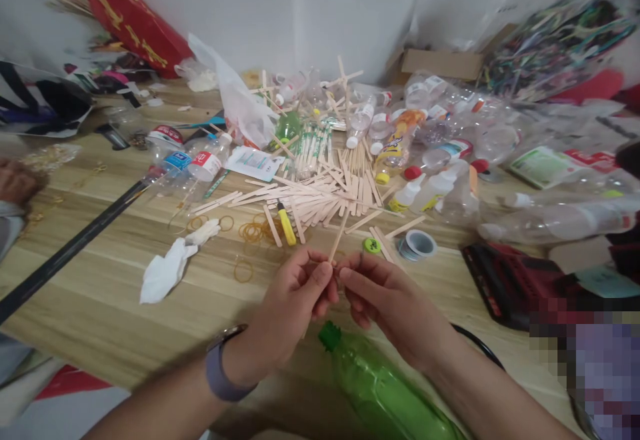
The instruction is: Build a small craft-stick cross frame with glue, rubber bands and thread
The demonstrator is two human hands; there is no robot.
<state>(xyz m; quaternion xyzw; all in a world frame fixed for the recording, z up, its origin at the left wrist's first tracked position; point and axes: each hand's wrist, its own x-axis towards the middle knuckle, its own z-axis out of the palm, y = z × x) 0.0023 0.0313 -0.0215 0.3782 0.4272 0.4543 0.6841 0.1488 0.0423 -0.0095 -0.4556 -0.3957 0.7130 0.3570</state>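
Observation:
My left hand (295, 293) and my right hand (385, 297) meet above the wooden table (100, 280), fingertips pinched together on one wooden craft stick (340, 235) that points up and away. A green plastic bottle (380, 387) with a green cap lies just below my hands, near my right forearm. A grey watch band circles my left wrist. Behind the stick spreads a pile of wooden sticks (320, 197).
Rubber bands (253, 232), a yellow cutter (287, 223), a white tissue (170, 267), a tape roll (417, 245) and a green cap (371, 245) lie nearby. Clear empty bottles (450, 160) crowd the right. A red-black case (510, 280) sits at right; a black rod (70, 247) at left. Another person's hand (15, 183) rests far left.

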